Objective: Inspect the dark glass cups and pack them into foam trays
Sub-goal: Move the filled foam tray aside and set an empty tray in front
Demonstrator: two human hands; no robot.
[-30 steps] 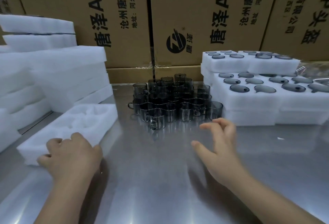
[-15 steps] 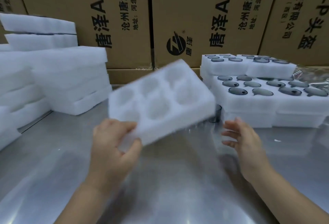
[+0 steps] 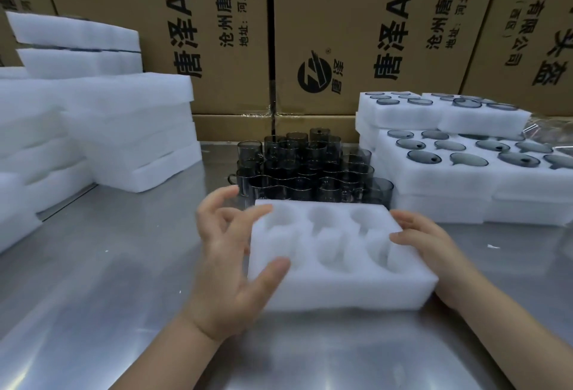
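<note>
An empty six-pocket foam tray (image 3: 338, 254) lies flat on the steel table (image 3: 93, 281), squarely in front of the person and just short of the cluster of dark glass cups (image 3: 310, 169) standing upright behind it. The left hand (image 3: 231, 261) is spread open at the tray's left edge, thumb resting on the near corner, fingers loose and gripping nothing; the right hand (image 3: 434, 243) lies open against the right edge, steadying it. This looks like the tray-placing step (none of the pockets is filled yet). Next, one hand would need to let go, reach over the tray, lift a front cup for inspection and seat it in a pocket. Filled trays (image 3: 465, 172) are stacked to the right, blank foam (image 3: 124, 129) to the left.
</note>
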